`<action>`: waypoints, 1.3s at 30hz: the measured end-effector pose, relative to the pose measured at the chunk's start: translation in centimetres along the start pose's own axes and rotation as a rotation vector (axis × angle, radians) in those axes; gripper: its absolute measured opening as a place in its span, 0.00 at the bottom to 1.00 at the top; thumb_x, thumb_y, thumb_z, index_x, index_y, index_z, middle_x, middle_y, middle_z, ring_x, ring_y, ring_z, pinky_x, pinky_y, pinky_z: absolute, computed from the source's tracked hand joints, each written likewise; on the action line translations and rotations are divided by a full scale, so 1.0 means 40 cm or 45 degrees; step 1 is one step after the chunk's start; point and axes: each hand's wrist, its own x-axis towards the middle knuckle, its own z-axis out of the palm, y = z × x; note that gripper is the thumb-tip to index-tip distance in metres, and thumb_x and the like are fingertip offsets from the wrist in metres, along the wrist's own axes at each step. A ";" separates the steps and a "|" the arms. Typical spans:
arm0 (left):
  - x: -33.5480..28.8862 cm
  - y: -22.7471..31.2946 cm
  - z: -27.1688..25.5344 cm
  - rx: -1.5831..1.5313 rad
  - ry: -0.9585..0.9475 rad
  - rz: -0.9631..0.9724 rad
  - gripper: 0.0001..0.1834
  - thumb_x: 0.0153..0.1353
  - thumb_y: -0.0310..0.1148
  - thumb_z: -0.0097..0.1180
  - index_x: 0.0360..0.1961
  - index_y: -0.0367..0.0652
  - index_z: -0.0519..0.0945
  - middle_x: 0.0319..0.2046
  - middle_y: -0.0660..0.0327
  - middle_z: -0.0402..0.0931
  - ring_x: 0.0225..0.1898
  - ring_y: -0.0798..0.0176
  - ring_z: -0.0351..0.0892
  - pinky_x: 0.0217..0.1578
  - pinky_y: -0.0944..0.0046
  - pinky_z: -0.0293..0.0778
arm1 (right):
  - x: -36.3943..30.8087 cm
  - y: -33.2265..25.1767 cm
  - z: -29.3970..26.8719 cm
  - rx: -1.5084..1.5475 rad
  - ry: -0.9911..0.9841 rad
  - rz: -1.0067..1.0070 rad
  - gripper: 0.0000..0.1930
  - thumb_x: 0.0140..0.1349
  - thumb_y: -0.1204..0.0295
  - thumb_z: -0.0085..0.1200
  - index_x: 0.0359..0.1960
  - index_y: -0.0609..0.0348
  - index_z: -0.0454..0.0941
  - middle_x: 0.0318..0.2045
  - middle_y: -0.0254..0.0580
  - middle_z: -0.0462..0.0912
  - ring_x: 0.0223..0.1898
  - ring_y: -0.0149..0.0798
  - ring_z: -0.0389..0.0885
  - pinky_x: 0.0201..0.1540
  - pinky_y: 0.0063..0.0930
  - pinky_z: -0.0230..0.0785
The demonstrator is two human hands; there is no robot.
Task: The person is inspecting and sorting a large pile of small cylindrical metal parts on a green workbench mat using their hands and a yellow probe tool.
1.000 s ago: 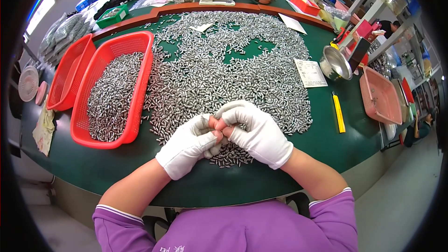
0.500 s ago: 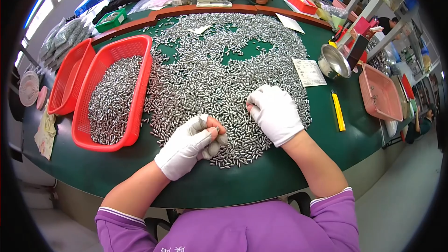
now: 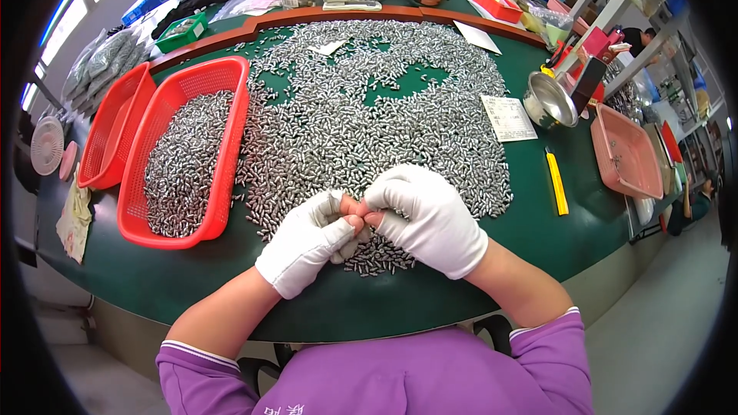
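Observation:
White gloves with bare thumb and fingertips cover both hands. My left hand [image 3: 309, 242] is closed in a pinch, and the small metal part it grips is hidden by the fingertips. Against those fingertips my right hand [image 3: 427, 219] pinches too; whatever lies between its fingers is too small to make out. Both hands meet over the near edge of a wide spread of small silvery metal parts [image 3: 346, 138], short and rounded. To the left, a red perforated plastic basket [image 3: 240, 119] holds a heap of similar parts [image 3: 188, 165].
A second red basket [image 3: 115, 127] stands at the far left. Right of the spread lie a printed paper slip [image 3: 508, 118], a yellow utility knife [image 3: 556, 183], a steel bowl [image 3: 550, 100] and a pink tray [image 3: 626, 152]. A red-brown wooden strip [image 3: 307, 17] borders the parts behind.
My right hand has moved left and toward me from over the parts, and its fingertips now touch those of my left hand. The left hand has stayed nearly in place.

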 end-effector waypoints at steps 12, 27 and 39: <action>-0.005 0.002 0.011 0.243 0.050 -0.021 0.07 0.67 0.34 0.53 0.40 0.42 0.76 0.29 0.68 0.76 0.24 0.78 0.69 0.25 0.76 0.65 | -0.001 0.011 -0.006 0.088 -0.151 0.096 0.02 0.56 0.77 0.58 0.30 0.59 0.78 0.27 0.41 0.78 0.32 0.44 0.78 0.37 0.32 0.71; 0.008 0.005 -0.004 -0.083 0.006 -0.005 0.08 0.65 0.35 0.57 0.40 0.44 0.74 0.30 0.63 0.74 0.22 0.76 0.62 0.22 0.76 0.56 | 0.007 0.091 -0.107 -0.626 0.366 0.422 0.10 0.54 0.78 0.61 0.39 0.56 0.83 0.29 0.44 0.82 0.32 0.45 0.82 0.37 0.30 0.74; 0.002 0.034 -0.026 -0.190 0.155 0.208 0.10 0.64 0.39 0.57 0.38 0.47 0.71 0.24 0.70 0.64 0.19 0.77 0.53 0.20 0.77 0.50 | 0.025 0.077 -0.091 -0.605 0.311 -0.069 0.08 0.54 0.74 0.62 0.36 0.60 0.82 0.30 0.44 0.83 0.33 0.46 0.82 0.40 0.34 0.74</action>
